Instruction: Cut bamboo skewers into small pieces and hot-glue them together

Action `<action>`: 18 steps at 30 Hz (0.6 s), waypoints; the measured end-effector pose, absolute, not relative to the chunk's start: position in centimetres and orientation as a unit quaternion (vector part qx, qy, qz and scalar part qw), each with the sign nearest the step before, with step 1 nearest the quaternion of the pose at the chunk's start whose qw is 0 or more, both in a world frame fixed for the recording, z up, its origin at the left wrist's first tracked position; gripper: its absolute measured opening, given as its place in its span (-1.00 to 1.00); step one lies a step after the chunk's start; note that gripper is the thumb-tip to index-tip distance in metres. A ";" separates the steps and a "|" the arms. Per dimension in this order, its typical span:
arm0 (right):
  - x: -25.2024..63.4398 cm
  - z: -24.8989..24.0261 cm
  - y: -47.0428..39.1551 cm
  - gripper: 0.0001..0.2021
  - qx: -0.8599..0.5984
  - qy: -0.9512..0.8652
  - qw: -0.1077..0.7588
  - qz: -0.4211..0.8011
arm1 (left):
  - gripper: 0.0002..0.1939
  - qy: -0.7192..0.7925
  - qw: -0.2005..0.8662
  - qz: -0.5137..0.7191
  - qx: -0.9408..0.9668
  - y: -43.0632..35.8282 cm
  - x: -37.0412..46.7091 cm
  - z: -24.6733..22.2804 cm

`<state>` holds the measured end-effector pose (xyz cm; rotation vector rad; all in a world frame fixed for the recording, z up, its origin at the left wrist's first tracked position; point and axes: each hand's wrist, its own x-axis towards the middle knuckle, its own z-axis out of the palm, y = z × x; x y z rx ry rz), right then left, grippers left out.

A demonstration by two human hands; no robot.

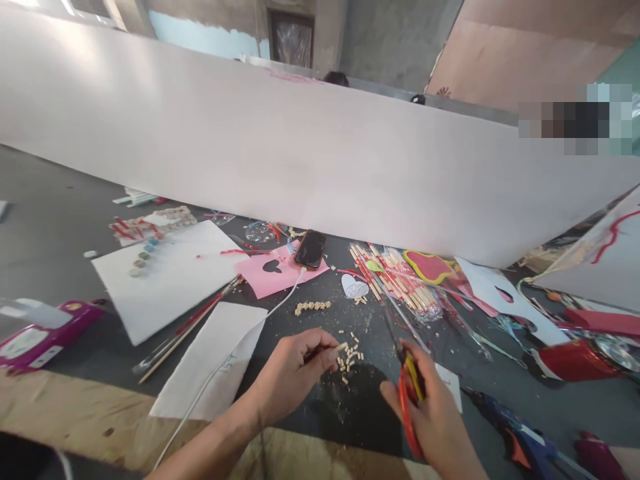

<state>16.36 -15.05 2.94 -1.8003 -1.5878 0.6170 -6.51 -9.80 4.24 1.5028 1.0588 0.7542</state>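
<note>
My left hand [295, 367] is closed, with thumb and forefinger pinching a short wooden stick piece [342, 347]. Several cut stick pieces [356, 357] lie scattered on the dark table just beyond those fingertips. My right hand [440, 413] grips scissors [406, 417] by their red and yellow handles, blades pointing away from me. A gap separates the blades from the piece in my left hand. Farther off sits a short row of small pieces joined together [313, 307]. Bundled wooden sticks [400, 283] with red ends rest in clear plastic beyond the scissors.
A phone [310, 249] on pink paper [260, 275] trails a white cable. White sheets [175, 273] lie left, near a purple object [55, 337]. A blue glue gun [523, 427] and red can [575, 358] are right. A white panel [300, 147] stands behind.
</note>
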 end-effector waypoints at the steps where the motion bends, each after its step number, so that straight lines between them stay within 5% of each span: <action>1: 15.7 2.7 -15.7 -0.45 -0.676 -0.623 0.310 0.244 | -0.76 0.450 0.552 0.324 0.623 -9.7 -6.5 4.2; 9: 13.7 1.2 -17.2 -0.47 -0.652 -0.667 0.223 0.283 | -0.76 0.449 0.537 0.387 0.600 -9.1 -6.1 4.1; 18: 13.5 0.8 -17.7 -0.46 -0.636 -0.676 0.245 0.282 | -0.79 0.438 0.528 0.346 0.640 -9.6 -5.6 3.1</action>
